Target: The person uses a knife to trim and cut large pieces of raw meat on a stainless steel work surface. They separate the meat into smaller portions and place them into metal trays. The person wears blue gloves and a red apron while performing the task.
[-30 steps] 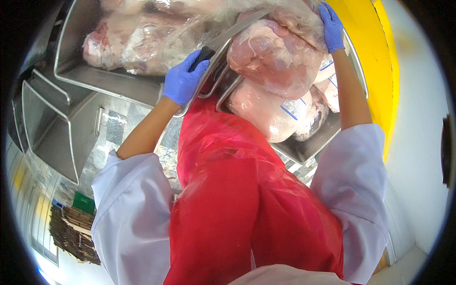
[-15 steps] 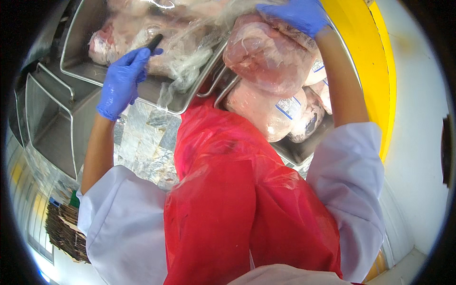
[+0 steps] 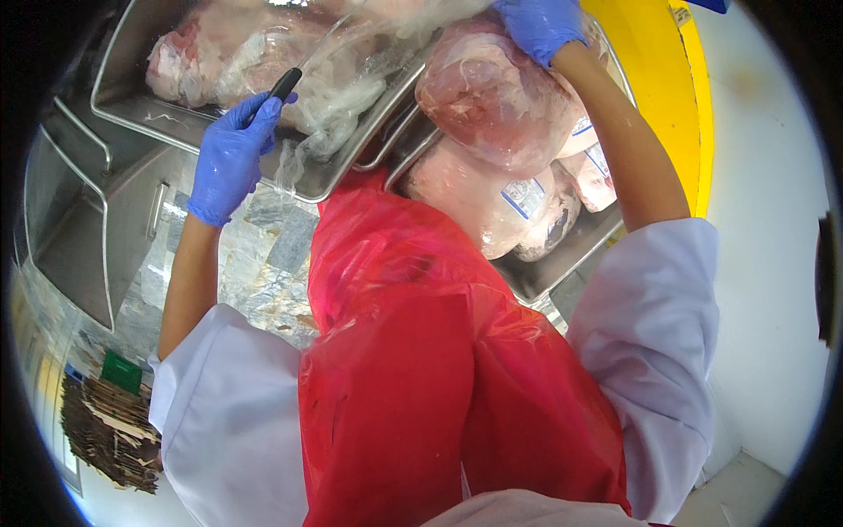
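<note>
My left hand (image 3: 230, 154), in a blue glove, is closed around the black handle of a knife (image 3: 285, 83). Its thin blade reaches up over the left metal tray (image 3: 158, 127), where a large pale piece of meat (image 3: 263, 57) lies beside crumpled clear plastic film (image 3: 338, 110). My right hand (image 3: 543, 31), also gloved in blue, grips the far upper edge of a big pink cut of meat (image 3: 492, 97); its fingertips are partly cut off by the picture's top edge. That cut rests on wrapped, labelled meat pieces (image 3: 474, 198) in the right metal tray (image 3: 546, 285).
A yellow curved surface (image 3: 654, 97) borders the right tray, with a white wall (image 3: 760, 176) beyond. At left stands a metal bin or cart with a rail (image 3: 70, 237). Stacked brown cardboard (image 3: 110, 430) and a green item (image 3: 121, 372) sit lower left, past the tiled floor (image 3: 255, 255).
The view has shifted slightly, moving the trays up and left in the picture. My left hand still holds the knife, and my right hand stays at the big cut's far edge.
</note>
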`<move>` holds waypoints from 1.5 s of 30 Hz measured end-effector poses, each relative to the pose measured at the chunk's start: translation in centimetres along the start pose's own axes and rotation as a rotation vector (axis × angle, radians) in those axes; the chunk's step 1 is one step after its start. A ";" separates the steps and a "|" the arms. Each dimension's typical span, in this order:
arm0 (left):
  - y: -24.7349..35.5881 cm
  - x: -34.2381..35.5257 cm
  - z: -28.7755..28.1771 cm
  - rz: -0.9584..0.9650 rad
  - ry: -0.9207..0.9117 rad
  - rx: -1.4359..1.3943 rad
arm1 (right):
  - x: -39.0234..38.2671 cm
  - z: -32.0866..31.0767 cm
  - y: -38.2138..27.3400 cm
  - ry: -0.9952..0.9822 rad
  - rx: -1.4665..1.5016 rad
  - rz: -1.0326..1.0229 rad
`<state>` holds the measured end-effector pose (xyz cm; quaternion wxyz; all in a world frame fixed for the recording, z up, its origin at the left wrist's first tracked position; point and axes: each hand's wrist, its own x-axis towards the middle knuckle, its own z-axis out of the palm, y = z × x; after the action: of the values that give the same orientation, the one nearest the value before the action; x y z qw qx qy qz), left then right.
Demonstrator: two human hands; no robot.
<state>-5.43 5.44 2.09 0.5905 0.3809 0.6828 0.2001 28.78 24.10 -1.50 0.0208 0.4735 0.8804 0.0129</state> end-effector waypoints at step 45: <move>3.7 -4.4 -0.3 0.176 0.004 0.182 | -3.0 -1.6 -3.4 -0.023 0.193 0.872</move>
<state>-4.64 4.55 7.71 0.5321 0.4910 0.6634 0.1890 27.56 19.70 0.06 -0.0210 0.8003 0.5955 -0.0672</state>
